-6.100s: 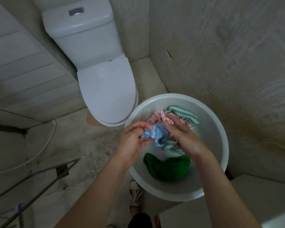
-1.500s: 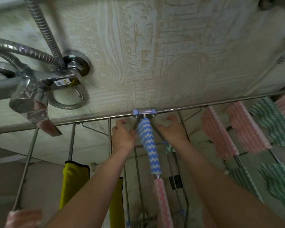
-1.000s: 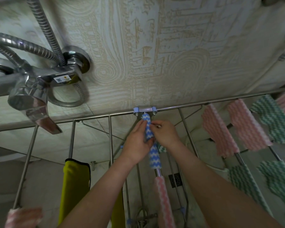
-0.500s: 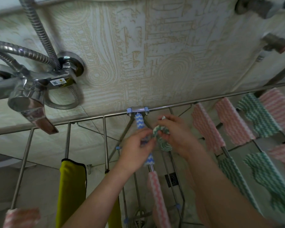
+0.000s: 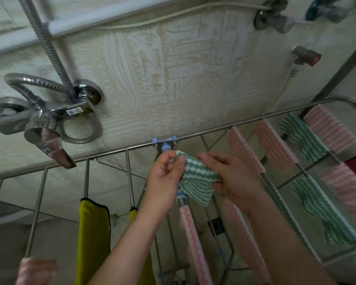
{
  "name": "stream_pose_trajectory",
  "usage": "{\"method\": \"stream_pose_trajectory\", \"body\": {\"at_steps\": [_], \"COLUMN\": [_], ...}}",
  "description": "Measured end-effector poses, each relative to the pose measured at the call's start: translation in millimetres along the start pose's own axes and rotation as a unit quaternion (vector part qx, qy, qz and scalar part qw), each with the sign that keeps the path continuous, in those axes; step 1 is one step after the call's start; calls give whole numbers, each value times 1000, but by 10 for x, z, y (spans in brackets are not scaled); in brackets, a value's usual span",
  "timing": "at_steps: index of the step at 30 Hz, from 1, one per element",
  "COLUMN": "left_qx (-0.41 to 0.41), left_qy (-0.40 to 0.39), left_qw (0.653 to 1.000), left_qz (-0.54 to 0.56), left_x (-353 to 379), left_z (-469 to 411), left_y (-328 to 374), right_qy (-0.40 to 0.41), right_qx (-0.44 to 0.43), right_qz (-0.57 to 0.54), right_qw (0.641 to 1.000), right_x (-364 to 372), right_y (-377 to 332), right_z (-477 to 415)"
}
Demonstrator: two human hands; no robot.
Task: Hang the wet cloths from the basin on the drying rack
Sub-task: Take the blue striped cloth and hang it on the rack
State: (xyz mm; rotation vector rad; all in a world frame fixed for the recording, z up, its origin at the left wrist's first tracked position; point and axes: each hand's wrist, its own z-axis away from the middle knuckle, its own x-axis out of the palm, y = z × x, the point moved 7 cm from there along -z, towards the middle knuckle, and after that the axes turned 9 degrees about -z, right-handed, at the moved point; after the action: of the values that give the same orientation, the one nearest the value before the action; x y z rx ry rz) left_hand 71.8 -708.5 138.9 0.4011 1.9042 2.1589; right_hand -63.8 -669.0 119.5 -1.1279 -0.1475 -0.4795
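Observation:
I hold a green-and-white wavy cloth (image 5: 196,179) spread between both hands above the middle of the steel drying rack (image 5: 220,129). My left hand (image 5: 167,173) pinches its upper left corner between thumb and fingers. My right hand (image 5: 232,177) grips its right edge. Under the cloth, a blue-and-white cloth (image 5: 181,195) hangs on the rack's centre rod, mostly hidden, with a pink-and-white cloth (image 5: 193,239) lower on the same rod. The basin is out of view.
Several pink and green wavy cloths (image 5: 275,147) hang on the rods at the right, a yellow cloth (image 5: 94,235) at the lower left. A chrome shower mixer (image 5: 49,116) with hose juts from the patterned wall at the left; a floor drain (image 5: 216,226) lies below.
The blue cloth was draped and smoothed on the centre rod. Since then both hands have opened the bunched green cloth out flat between them, and the view has tilted up.

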Motion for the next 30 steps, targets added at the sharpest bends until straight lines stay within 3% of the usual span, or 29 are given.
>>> {"method": "stream_pose_trajectory", "body": {"at_steps": [3, 6, 8, 12, 16, 21, 25, 30], "left_qx": [53, 114, 147, 185, 197, 186, 190, 164], "left_qy": [2, 15, 19, 8, -25, -18, -10, -59], "left_qw": [995, 977, 965, 946, 942, 956, 968, 974], "left_qz": [-87, -180, -218, -266, -269, -228, -161, -142], "left_x": [15, 38, 58, 106, 150, 108, 32, 73], "left_z": [55, 98, 125, 158, 202, 252, 270, 248], "left_y": [120, 250, 346, 514, 661, 848, 996, 979], "right_qy": [-69, -6, 0, -39, -56, -142, -198, -205], "right_qx": [-65, -177, -245, -252, -264, -161, -84, -103], "right_qz": [256, 485, 458, 314, 333, 347, 213, 259], "right_qw": [962, 856, 854, 915, 904, 913, 953, 938], "right_x": [151, 138, 204, 281, 288, 242, 162, 209], "right_y": [-187, -354, -444, -451, -434, -355, -253, -224], "right_z": [172, 220, 283, 372, 421, 436, 470, 488]}}
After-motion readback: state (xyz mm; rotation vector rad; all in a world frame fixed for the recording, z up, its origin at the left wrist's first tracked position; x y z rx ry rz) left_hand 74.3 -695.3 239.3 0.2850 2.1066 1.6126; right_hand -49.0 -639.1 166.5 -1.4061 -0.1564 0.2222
